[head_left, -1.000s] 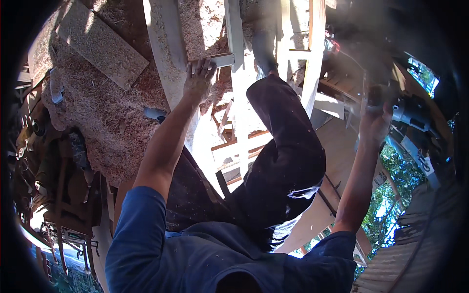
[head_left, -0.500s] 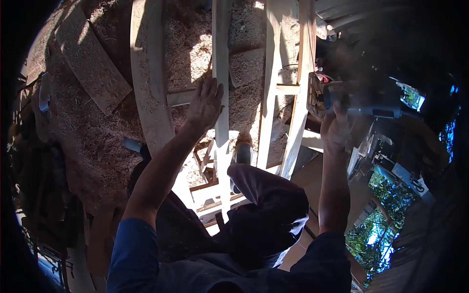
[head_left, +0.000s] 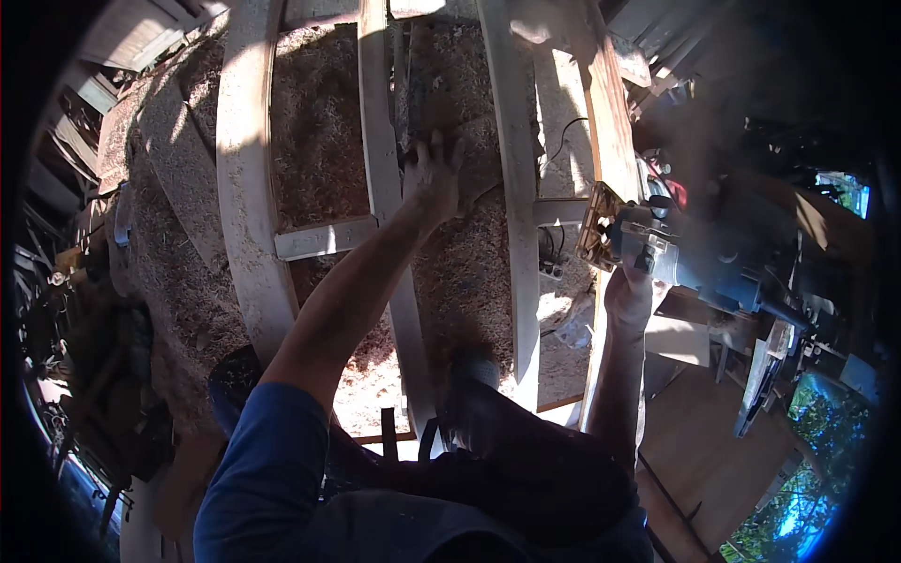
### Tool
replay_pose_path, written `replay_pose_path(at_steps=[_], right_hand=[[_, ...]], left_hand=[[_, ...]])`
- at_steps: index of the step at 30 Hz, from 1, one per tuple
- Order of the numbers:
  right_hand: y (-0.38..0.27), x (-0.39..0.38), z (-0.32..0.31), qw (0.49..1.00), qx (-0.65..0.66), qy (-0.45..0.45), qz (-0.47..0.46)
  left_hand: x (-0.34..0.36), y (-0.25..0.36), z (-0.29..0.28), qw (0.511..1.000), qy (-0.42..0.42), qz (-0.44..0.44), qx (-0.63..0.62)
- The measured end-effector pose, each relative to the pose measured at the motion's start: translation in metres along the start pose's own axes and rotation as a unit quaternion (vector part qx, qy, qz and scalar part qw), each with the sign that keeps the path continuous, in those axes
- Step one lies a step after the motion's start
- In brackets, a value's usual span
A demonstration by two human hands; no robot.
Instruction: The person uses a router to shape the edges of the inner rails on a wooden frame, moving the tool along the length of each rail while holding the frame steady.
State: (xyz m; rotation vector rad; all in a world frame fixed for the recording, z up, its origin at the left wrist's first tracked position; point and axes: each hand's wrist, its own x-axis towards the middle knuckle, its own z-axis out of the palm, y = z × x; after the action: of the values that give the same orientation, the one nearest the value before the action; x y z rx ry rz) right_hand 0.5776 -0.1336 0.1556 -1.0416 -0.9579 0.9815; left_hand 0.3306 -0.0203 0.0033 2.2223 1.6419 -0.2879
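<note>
My right hand [head_left: 631,293] is closed on a blue handheld power tool [head_left: 699,272] with a dark round knob and a clear plastic part. A brown slotted wooden piece [head_left: 595,225] sits at the tool's left end, beside the rightmost wooden beam [head_left: 610,113]. The tool's exact kind is hard to make out. My left hand [head_left: 434,180] reaches forward with fingers spread and holds nothing. It is over the sawdust just right of the middle beam [head_left: 377,122]; whether it touches the beam, I cannot tell.
Further long beams run away from me, one at left [head_left: 246,159] and one [head_left: 511,188] right of centre. Short crosspieces [head_left: 326,239] join some. Sawdust [head_left: 314,131] covers the ground, with a flat board [head_left: 183,169] at left. A brown sheet [head_left: 709,432] lies at lower right.
The view has shifted against the beams. My left hand has moved off the middle beam to its right side, fingers more spread. The power tool remains in my right hand, now less blurred.
</note>
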Motion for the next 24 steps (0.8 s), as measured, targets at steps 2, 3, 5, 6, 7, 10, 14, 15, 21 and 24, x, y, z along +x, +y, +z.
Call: replay_pose_path(at_steps=[2, 3, 5, 6, 7, 10, 14, 15, 21, 24], right_hand=[[0.009, -0.001, -0.016, 1.0, 0.025, 0.003, 0.007], [0.012, -0.002, -0.024, 0.999, 0.037, 0.003, 0.011], [0.02, 0.002, -0.03, 0.998, 0.056, -0.001, 0.008], [0.025, 0.006, -0.029, 0.998, 0.063, -0.003, 0.003], [0.028, 0.01, -0.027, 0.997, 0.076, -0.008, -0.012], [0.023, 0.015, -0.012, 0.993, 0.11, -0.022, -0.04], [0.015, 0.017, -0.006, 0.992, 0.087, -0.027, -0.084], [0.011, 0.015, -0.004, 0.993, 0.066, -0.024, -0.092], [0.01, 0.012, -0.011, 0.995, 0.085, 0.004, -0.053], [0.014, 0.006, -0.018, 0.995, 0.097, 0.014, -0.015]], left_hand=[[-0.016, 0.032, -0.009, 0.994, -0.068, -0.018, 0.088], [-0.025, 0.044, -0.012, 0.986, -0.104, -0.031, 0.126], [-0.033, 0.051, -0.019, 0.991, -0.112, -0.063, 0.048], [-0.039, 0.053, -0.021, 0.99, -0.117, -0.079, 0.008], [-0.045, 0.057, -0.01, 0.987, -0.109, -0.116, -0.022], [-0.061, 0.074, 0.038, 0.965, -0.09, -0.213, -0.122], [-0.077, 0.088, 0.028, 0.969, -0.097, -0.199, -0.113], [-0.08, 0.088, 0.015, 0.976, -0.105, -0.179, -0.07], [0.001, 0.013, -0.037, 0.997, -0.032, 0.002, -0.065], [0.01, 0.01, -0.008, 0.999, -0.002, -0.022, 0.036]])
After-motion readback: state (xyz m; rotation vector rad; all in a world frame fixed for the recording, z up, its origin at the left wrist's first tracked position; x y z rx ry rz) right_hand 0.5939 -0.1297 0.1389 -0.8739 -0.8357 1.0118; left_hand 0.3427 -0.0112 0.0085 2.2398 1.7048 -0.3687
